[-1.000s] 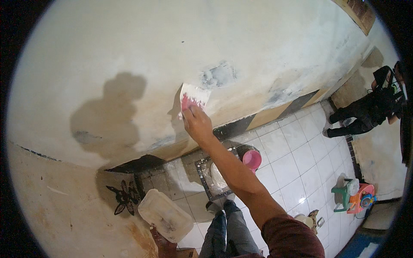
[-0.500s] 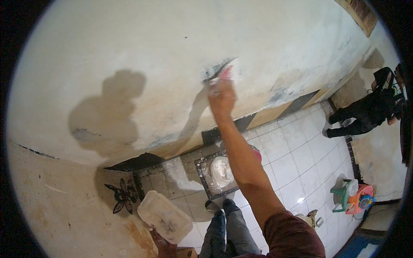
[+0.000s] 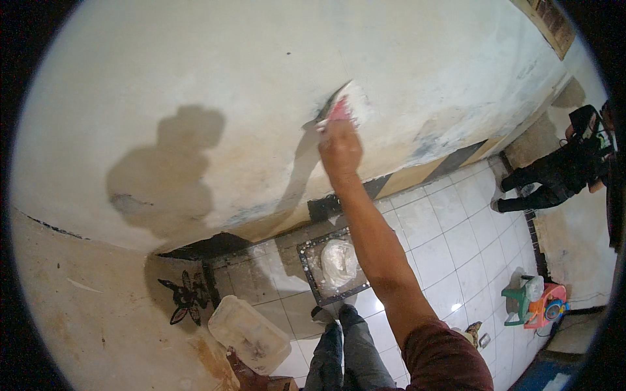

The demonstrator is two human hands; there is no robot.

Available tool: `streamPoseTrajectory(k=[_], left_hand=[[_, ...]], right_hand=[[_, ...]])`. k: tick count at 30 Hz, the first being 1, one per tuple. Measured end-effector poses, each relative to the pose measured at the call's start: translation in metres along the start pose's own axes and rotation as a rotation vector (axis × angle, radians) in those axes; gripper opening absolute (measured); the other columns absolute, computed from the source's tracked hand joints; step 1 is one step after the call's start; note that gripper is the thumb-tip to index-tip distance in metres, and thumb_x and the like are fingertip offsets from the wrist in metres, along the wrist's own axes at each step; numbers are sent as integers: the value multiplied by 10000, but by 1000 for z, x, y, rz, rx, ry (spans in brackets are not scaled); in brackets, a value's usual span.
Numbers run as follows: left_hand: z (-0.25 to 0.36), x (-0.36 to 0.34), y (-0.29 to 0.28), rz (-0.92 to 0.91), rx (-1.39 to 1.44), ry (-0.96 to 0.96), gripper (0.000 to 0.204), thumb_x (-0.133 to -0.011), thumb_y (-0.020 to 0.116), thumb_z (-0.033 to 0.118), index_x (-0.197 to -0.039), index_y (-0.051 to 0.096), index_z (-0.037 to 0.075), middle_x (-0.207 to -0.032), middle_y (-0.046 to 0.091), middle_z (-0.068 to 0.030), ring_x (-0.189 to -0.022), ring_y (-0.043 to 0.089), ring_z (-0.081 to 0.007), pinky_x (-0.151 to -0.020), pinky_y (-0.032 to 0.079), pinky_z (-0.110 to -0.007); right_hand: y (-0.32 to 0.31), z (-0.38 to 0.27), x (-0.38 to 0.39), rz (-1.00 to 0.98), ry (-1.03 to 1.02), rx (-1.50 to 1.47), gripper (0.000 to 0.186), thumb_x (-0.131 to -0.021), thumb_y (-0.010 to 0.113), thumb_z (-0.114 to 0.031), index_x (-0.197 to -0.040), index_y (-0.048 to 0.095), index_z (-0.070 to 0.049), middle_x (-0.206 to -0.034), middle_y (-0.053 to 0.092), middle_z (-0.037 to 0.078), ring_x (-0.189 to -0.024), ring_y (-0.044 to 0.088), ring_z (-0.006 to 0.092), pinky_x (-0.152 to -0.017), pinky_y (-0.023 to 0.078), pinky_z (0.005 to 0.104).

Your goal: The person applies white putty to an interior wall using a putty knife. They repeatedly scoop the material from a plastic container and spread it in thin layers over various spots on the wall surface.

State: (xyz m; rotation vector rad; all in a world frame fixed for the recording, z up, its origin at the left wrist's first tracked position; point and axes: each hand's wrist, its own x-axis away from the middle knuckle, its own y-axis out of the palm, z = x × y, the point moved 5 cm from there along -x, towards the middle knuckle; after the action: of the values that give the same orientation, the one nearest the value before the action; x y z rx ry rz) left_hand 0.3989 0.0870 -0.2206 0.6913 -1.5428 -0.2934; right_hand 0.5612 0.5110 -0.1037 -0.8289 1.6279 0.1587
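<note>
My right hand (image 3: 340,153) is closed round a wide putty blade (image 3: 339,104) with red and white on it, pressed on the pale wall (image 3: 261,78) over a patch of white filler that was grey-blue and bare at its edges. At the lower left, my left hand (image 3: 236,357) grips the rim of a shallow, whitish plastic tub (image 3: 251,332) smeared with pale paste. Below my right arm, a white plastic bag (image 3: 338,260) lies on a dark-framed square board (image 3: 310,287) on the floor.
A person in dark clothes (image 3: 548,195) stands at the right. Green (image 3: 514,313) and pink (image 3: 544,313) plastic stools with small objects on them are at lower right. White floor tiles (image 3: 443,228) run along the striped lower wall. A dark flower shape (image 3: 186,296) marks the left wall.
My right hand and the blade have moved up and right onto the grey patch, which now looks whiter. The tub at the lower left has shifted slightly downward.
</note>
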Motion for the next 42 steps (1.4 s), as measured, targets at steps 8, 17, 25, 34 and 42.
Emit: streamPoseTrajectory(k=[8,17,25,34,42], left_hand=[[27,-4,-34,-153,-207,210,152,-769,691,98,-909,655,52,-837,649,-14,-700,599,-103,-606,506,-230],[29,-14,-35,-153,-209,194,201,-790,678,110,-976,638,43,-903,649,-20,-754,602,-110,-647,507,-228],[24,-25,-24,-160,-186,138,245,-809,666,121,-1034,624,35,-962,649,-26,-803,605,-116,-684,508,-226],[18,-22,-26,-328,645,-458,295,-829,653,133,-1100,608,26,-1028,649,-33,-858,609,-123,-725,509,-224],[107,-65,-97,-12,-108,114,182,-799,683,207,-937,675,89,-813,648,26,-690,590,-95,-613,496,-224]], right_hand=[[-8,-31,59,-25,-349,37,177,-666,639,-56,-826,567,-72,-774,562,79,-668,593,243,-514,483,324],[0,-25,79,-79,-452,-52,131,-666,640,-91,-786,588,-83,-820,594,85,-603,568,213,-490,466,352],[28,-18,67,-77,-69,28,239,-742,581,-92,-976,586,-45,-843,601,116,-706,617,270,-583,516,386],[-25,-1,70,25,663,-29,179,-713,652,-91,-783,515,1,-624,520,137,-555,533,269,-518,433,396],[-3,-4,-30,185,719,-393,179,-702,656,-72,-686,489,-8,-657,567,127,-631,562,249,-607,439,395]])
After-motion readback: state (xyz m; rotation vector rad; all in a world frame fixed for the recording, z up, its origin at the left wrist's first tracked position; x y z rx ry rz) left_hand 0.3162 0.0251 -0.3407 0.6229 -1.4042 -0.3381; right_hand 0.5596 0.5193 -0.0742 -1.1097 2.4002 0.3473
